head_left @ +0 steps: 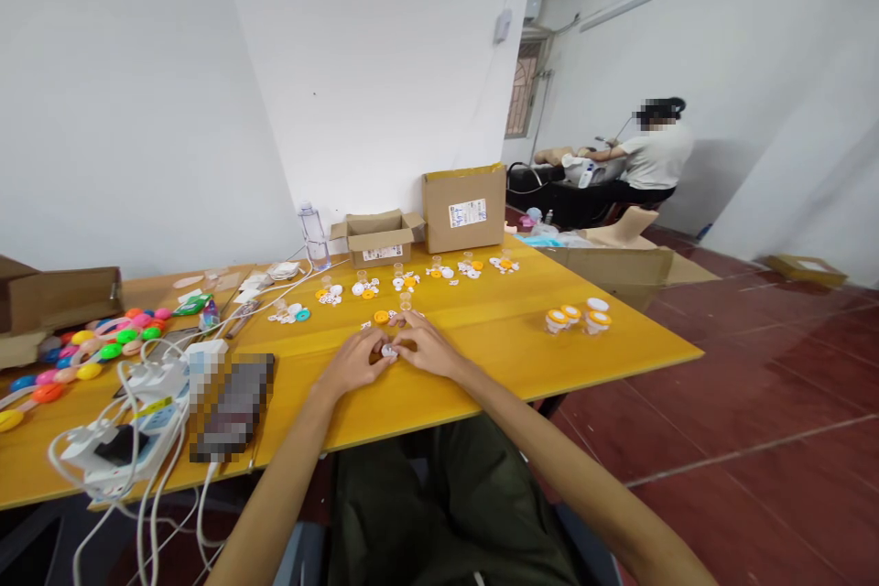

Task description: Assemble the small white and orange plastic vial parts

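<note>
My left hand and my right hand meet on the yellow table, fingertips pinched together around a small white round part. Which hand bears it I cannot tell; both touch it. Just beyond my fingers lie an orange cap and a small clear cup. Farther back, several small groups of white and orange parts are laid in a row. Three assembled orange-and-white pieces stand to the right.
An open cardboard box and a taller closed box stand at the table's back, beside a clear bottle. At left lie colourful plastic pieces, white cables and chargers. A seated person works at a far table.
</note>
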### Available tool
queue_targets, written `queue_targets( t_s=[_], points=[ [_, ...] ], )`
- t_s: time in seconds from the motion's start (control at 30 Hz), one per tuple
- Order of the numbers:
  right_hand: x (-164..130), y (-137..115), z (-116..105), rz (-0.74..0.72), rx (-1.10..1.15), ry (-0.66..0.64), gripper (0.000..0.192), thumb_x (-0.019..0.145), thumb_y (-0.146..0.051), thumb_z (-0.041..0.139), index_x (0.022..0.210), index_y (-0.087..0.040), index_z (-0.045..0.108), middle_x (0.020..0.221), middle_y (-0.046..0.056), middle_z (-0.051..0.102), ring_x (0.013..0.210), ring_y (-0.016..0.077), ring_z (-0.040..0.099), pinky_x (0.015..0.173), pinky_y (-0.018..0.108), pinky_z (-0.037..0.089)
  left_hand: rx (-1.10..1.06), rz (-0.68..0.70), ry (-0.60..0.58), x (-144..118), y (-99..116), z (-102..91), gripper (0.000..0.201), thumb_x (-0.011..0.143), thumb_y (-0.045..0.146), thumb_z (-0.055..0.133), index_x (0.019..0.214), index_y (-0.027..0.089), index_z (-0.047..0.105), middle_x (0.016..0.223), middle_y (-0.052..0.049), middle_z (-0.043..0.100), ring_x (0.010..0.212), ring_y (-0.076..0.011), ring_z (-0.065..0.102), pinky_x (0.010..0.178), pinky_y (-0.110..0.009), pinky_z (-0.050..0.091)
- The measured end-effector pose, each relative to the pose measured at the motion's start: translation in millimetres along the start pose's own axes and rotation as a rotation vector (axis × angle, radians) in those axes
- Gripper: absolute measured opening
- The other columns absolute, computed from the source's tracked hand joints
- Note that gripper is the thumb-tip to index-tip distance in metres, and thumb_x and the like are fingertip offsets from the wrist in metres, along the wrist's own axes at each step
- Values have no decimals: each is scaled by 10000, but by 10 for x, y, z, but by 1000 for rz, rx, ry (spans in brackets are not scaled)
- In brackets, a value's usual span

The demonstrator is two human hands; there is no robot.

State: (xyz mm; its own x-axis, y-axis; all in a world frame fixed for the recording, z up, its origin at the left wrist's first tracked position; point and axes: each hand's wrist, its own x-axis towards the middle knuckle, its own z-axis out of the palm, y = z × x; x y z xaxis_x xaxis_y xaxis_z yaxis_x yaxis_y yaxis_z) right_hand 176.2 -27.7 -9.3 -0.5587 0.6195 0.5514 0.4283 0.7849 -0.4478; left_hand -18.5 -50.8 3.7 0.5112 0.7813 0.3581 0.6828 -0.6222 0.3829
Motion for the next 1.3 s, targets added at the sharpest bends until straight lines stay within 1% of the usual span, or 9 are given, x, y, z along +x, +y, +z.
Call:
queue_targets(
  t_s=[0.43, 0.6, 0.73, 1.1, 1.3],
  points=[
    [0, 10, 5, 30, -7, 8, 108, 838, -136, 661, 789, -220, 708, 1163, 63, 615, 1080, 216, 597, 975, 409, 474, -5, 8, 2, -2, -5, 0, 100, 849, 301, 556, 796, 220, 529, 744, -5, 573, 706, -178, 532, 677, -291, 421],
    [0, 80, 57, 61, -12, 82, 136, 832, -106, 631, 823, -227, 692, 1138, 61, 618, 1126, 220, 587, 997, 412, 463, 19, 8, 8, -7, -18, 7, 99, 849, 309, 556, 817, 216, 547, 744, -3, 573, 713, -180, 537, 680, -294, 428],
    [2, 124, 81, 108, -35, 138, 138, 853, -114, 604, 845, -229, 679, 1111, 61, 620, 1102, 214, 589, 990, 400, 465, 24, 14, 20, -9, -27, 10, 83, 846, 299, 559, 842, 216, 560, 759, -8, 584, 730, -186, 553, 705, -300, 436],
    [11, 159, 105, 134, -120, 208, 139, 851, -106, 593, 808, -218, 663, 1060, 79, 619, 1032, 228, 584, 943, 412, 488, 77, 2, 25, -7, -1, -4, 56, 853, 268, 527, 852, 221, 558, 782, -22, 593, 772, -199, 567, 759, -310, 449],
    [-11, 260, 46, 208, -201, 274, 176, 866, -101, 549, 823, -229, 663, 1052, 96, 610, 1019, 263, 561, 912, 434, 487, 67, -1, 33, -15, 14, -24, 74, 844, 272, 546, 894, 227, 576, 792, -18, 594, 777, -204, 563, 764, -321, 461]
  ],
)
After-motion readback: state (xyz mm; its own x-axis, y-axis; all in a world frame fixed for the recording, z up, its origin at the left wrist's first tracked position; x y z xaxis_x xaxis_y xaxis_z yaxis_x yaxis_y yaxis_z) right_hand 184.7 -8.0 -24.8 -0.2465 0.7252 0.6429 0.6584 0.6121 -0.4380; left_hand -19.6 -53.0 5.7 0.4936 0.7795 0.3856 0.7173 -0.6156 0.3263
